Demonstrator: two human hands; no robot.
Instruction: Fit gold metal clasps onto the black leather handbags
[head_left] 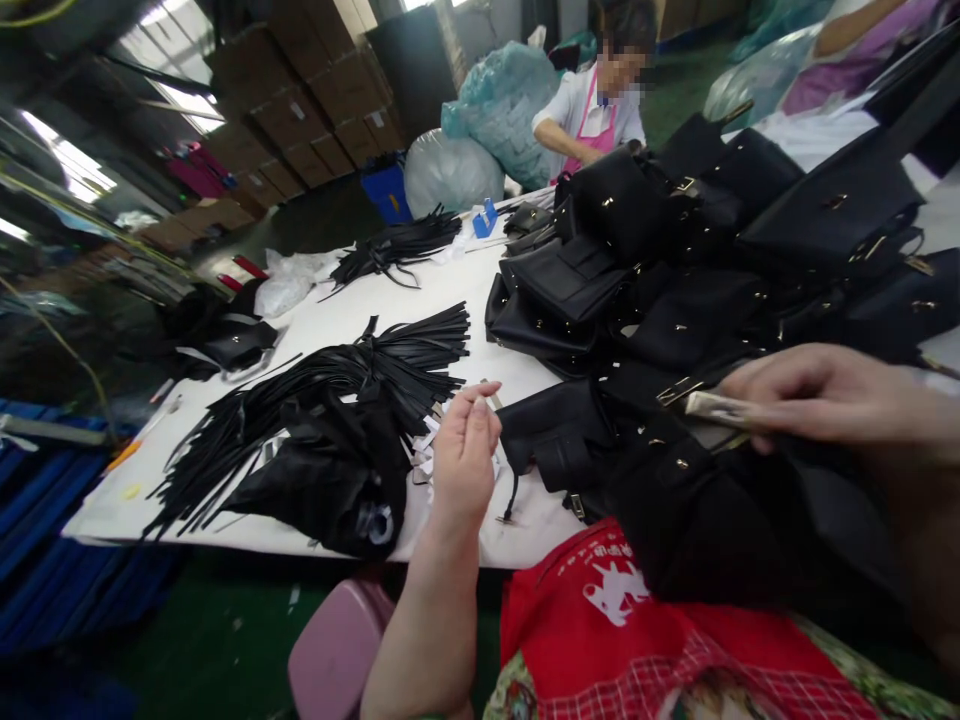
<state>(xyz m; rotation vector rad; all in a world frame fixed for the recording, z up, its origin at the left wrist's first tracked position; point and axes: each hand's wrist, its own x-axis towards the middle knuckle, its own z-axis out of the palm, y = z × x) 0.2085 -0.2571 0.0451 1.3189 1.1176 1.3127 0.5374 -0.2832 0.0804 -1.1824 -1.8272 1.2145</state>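
Note:
My left hand (pixel 466 450) is raised over the table's front edge, thumb and fingers pressed together; what they pinch, if anything, is too small to make out. Close beside it lie white paper-like strips (pixel 424 455). My right hand (pixel 814 395) is closed on a flat, pale gold metal-looking piece (pixel 716 408). Below that hand, a black bag (pixel 705 520) with gold fittings rests against my red apron (pixel 577 590). Whether the piece is joined to the bag I cannot tell. A smaller black bag with a flap (pixel 559 435) lies between my hands.
Black bags (pixel 622 200) are heaped across the right side. Bundles of black straps (pixel 360 365) and crumpled black material (pixel 322 475) lie on the white table (pixel 307 320). A blue holder (pixel 485 218) stands farther back. Opposite works a person in a pink apron (pixel 596 125). A pink stool (pixel 337 650) is below.

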